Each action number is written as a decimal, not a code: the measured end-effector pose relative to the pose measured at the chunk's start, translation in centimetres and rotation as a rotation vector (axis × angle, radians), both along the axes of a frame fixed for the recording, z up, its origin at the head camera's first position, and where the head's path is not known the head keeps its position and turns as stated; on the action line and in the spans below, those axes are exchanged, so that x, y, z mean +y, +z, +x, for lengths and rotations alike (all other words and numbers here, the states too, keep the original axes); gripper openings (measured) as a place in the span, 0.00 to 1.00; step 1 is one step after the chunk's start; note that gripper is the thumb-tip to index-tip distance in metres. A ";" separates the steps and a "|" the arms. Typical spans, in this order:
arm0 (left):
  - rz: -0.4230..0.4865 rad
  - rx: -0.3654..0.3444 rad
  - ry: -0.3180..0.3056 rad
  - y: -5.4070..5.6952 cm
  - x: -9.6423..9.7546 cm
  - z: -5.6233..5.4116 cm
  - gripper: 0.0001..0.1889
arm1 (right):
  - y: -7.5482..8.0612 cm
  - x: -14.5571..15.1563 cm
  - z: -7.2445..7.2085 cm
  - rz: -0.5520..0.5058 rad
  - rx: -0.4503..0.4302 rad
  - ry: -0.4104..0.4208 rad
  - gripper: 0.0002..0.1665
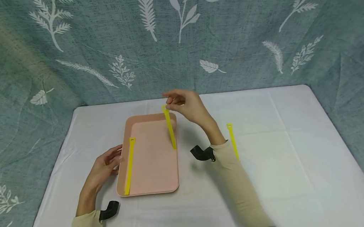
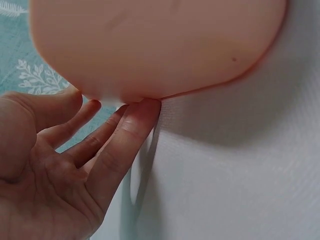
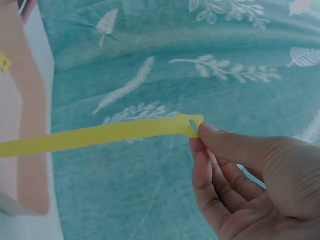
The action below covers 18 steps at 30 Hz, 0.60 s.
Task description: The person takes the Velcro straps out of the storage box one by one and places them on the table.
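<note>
My right hand [image 1: 186,105] pinches a yellow cable strap [image 3: 115,132] by its slotted head, between thumb and fingertips. The strap slants down over the far right part of a pink rectangular tray [image 1: 155,161]. At the tray's left side, my left hand [image 1: 102,166] holds the rim; the left wrist view shows thumb and fingers [image 2: 125,145] at the edge. A second yellow strap [image 1: 129,166] lies lengthwise inside the tray along the left wall, its slotted head at the far end. To the right, a third yellow strap [image 1: 232,140] is on the table, partly hidden by my right sleeve.
A white cloth [image 1: 280,164] covers the table, with the tray on its left half. Green leaf-patterned fabric [image 1: 180,56] hangs behind and at the sides. A black wrist mount [image 1: 202,153] sticks out from my right sleeve, another black mount [image 1: 110,210] from my left.
</note>
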State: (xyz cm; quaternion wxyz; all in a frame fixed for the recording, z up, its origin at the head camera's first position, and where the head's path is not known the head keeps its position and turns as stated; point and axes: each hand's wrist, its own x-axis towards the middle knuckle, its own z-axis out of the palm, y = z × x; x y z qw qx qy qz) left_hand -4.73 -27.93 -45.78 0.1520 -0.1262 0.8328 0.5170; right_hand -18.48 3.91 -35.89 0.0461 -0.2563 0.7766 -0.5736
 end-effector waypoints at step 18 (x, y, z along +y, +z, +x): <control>0.010 0.001 0.003 0.0 -0.1 -0.1 0.30 | 2.0 3.4 -1.0 -0.112 -0.052 -0.021 0.22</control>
